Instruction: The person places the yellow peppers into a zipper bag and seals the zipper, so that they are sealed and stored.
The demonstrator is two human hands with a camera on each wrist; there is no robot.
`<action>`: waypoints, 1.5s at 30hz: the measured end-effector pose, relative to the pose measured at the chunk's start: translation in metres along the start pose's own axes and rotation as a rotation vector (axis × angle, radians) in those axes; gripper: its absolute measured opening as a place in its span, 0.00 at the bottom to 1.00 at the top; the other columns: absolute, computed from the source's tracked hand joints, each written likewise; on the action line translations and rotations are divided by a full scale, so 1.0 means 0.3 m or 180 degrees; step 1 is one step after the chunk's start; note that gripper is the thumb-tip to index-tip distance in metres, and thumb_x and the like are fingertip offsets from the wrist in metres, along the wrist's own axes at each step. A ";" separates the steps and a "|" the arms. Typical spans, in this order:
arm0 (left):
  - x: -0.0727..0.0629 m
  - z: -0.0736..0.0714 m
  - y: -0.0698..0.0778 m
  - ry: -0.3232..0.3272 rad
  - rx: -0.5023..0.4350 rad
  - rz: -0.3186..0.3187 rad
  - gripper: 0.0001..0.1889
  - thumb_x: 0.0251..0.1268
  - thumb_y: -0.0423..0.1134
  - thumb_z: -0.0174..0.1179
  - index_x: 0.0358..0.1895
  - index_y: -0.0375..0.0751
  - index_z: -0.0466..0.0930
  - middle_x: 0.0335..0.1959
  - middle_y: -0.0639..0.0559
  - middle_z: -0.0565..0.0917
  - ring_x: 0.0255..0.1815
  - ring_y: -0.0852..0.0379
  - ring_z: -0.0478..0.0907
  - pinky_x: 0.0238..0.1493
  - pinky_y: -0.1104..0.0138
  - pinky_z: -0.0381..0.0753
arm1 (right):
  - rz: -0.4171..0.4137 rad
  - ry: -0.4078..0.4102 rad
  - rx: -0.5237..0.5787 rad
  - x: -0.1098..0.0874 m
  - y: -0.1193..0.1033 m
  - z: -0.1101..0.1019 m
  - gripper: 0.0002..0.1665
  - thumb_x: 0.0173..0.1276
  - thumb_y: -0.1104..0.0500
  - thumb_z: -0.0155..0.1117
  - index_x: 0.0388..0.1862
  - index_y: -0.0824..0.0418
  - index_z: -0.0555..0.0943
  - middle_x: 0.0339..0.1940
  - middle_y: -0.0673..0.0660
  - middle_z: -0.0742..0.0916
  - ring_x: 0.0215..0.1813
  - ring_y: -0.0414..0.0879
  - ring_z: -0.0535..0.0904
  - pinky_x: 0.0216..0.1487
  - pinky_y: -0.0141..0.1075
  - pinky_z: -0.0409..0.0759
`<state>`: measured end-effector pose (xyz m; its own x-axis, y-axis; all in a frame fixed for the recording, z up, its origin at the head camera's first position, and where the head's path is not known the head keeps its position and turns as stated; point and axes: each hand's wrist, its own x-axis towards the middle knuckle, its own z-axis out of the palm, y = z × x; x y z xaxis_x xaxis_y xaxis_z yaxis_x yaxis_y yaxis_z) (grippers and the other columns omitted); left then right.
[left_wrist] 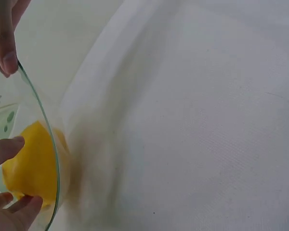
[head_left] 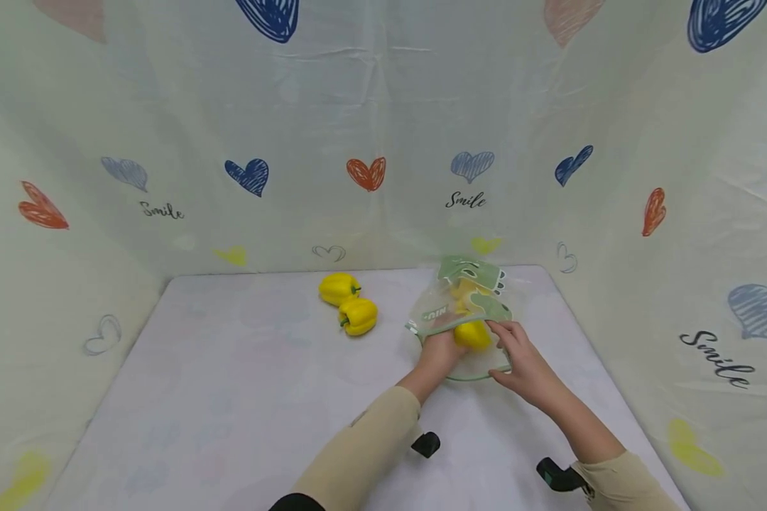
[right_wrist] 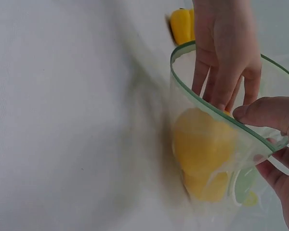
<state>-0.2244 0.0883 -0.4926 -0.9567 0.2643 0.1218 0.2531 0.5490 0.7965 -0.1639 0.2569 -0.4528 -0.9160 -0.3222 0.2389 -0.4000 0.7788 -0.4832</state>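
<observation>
A clear zip bag [head_left: 431, 305] with green cartoon print lies toward the back right of the white table, its green-edged mouth facing me. My left hand [head_left: 439, 356] reaches into that mouth and holds a yellow bell pepper [head_left: 473, 336], thumb on one side and fingers on the other in the left wrist view. With thumb and fingers, my right hand [head_left: 529, 365] pinches the bag's rim on the right and spreads the mouth. More yellow shows through the plastic deeper in the bag, below the held pepper [right_wrist: 202, 139] in the right wrist view.
Left of the bag, two yellow bell peppers [head_left: 339, 289] lie close together near the table's back edge. White cloth [head_left: 371, 106] printed with hearts rises behind the table [head_left: 230, 397] and along both sides.
</observation>
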 end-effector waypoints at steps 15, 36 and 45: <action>-0.095 -0.053 0.026 -0.0446 0.0284 0.0076 0.28 0.55 0.40 0.73 0.61 0.45 0.76 0.60 0.52 0.78 0.61 0.54 0.73 0.63 0.64 0.71 | 0.0061 0.0026 -0.0113 -0.004 0.011 0.009 0.56 0.42 0.73 0.81 0.70 0.66 0.63 0.59 0.62 0.69 0.49 0.52 0.75 0.46 0.44 0.83; -0.197 -0.251 -0.057 -0.0085 -0.0057 -0.0043 0.23 0.56 0.39 0.72 0.56 0.45 0.80 0.49 0.51 0.81 0.49 0.50 0.78 0.48 0.64 0.78 | 0.0258 -0.0122 0.0027 -0.009 -0.005 0.010 0.54 0.47 0.70 0.79 0.72 0.63 0.62 0.59 0.61 0.70 0.52 0.54 0.75 0.49 0.48 0.82; -0.187 -0.347 -0.120 0.0253 -0.0109 -0.0277 0.22 0.56 0.38 0.72 0.55 0.43 0.79 0.49 0.47 0.82 0.49 0.47 0.78 0.49 0.58 0.79 | 0.0231 -0.0096 0.0021 -0.002 -0.011 0.010 0.53 0.47 0.70 0.79 0.71 0.63 0.62 0.59 0.61 0.70 0.52 0.55 0.75 0.48 0.47 0.82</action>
<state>-0.1947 -0.0289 -0.4665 -0.9836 0.1524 0.0968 0.1648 0.5395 0.8257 -0.1621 0.2529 -0.4540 -0.9431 -0.2812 0.1776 -0.3326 0.7971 -0.5040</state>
